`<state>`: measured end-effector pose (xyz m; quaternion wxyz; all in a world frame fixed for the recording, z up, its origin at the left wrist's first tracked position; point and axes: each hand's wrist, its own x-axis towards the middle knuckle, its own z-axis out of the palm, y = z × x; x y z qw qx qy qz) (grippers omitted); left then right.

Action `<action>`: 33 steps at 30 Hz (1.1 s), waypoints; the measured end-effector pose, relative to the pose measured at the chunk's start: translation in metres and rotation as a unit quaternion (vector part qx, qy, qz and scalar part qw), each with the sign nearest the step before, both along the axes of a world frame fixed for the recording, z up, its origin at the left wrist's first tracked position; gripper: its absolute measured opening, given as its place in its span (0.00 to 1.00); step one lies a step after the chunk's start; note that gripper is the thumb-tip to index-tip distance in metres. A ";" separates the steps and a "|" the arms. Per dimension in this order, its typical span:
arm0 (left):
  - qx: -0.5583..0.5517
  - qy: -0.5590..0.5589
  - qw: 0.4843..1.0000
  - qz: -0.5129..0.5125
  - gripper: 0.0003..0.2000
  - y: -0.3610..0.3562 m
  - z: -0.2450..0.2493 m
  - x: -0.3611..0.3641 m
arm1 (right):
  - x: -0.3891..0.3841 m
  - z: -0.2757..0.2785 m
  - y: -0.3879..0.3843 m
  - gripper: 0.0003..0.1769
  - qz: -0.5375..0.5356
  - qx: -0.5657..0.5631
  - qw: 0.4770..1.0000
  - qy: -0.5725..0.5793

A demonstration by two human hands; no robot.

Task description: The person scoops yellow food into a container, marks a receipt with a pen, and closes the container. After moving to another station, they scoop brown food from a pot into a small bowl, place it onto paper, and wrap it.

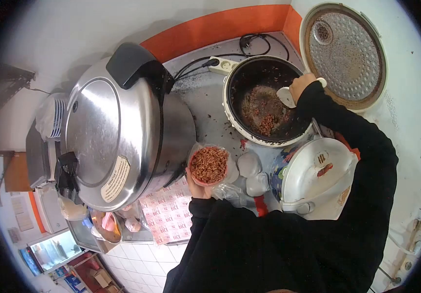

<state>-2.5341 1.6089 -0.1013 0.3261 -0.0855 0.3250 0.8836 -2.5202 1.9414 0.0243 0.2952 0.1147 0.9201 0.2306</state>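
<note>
My left hand [199, 187] holds up a small pink bowl [201, 182] heaped with reddish-brown rice [209, 165], with clear plastic around its rim. Over the open rice cooker [230, 110], my right hand [302, 86] is closed around a white rice paddle [285, 97], whose flat end points into the pot. A little reddish rice [268, 125] and stuck grains lie on the pot's dark bottom. The cooker's raised lid [344, 53] leans back at the right, brown-stained inside.
A big steel rice cooker [118, 122] stands close on the left. Another cooker with a white lid [320, 168] sits by my right arm. Nearby are clear plastic cups [252, 173], printed paper sheets [167, 210], and a power strip [222, 65] with cables.
</note>
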 end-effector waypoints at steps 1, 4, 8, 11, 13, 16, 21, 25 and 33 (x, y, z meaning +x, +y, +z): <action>-0.014 -0.011 1.000 0.008 0.28 -0.005 -0.001 0.001 | 0.002 -0.001 -0.001 0.11 -0.001 -0.002 1.000 -0.001; 0.004 0.007 1.000 0.010 0.28 -0.017 -0.009 0.000 | 0.007 -0.002 -0.014 0.11 0.032 -0.039 0.999 -0.008; 0.003 0.016 1.000 0.027 0.28 -0.021 -0.013 0.000 | 0.006 -0.030 -0.020 0.13 0.062 -0.078 0.995 -0.014; -0.020 0.005 0.998 0.056 0.28 -0.025 -0.017 0.002 | 0.006 -0.032 -0.024 0.16 0.033 -0.167 0.985 0.007; -0.016 -0.006 0.998 0.066 0.28 -0.023 -0.017 0.005 | 0.003 -0.045 -0.022 0.19 -0.003 -0.209 0.977 0.052; -0.025 0.003 0.997 0.066 0.28 -0.017 -0.006 0.006 | -0.001 -0.063 -0.018 0.22 -0.079 -0.293 0.945 0.125; 0.015 0.047 0.999 0.016 0.28 0.015 0.033 -0.008 | 0.000 -0.053 -0.006 0.24 -0.164 -0.394 0.888 0.172; 0.056 0.097 0.994 -0.003 0.27 0.051 0.051 -0.024 | 0.018 -0.011 -0.020 0.25 -0.106 -0.362 0.879 0.291; 0.157 0.063 0.986 0.005 0.26 0.102 0.070 -0.006 | 0.065 0.059 -0.087 0.11 0.128 -0.235 0.881 0.390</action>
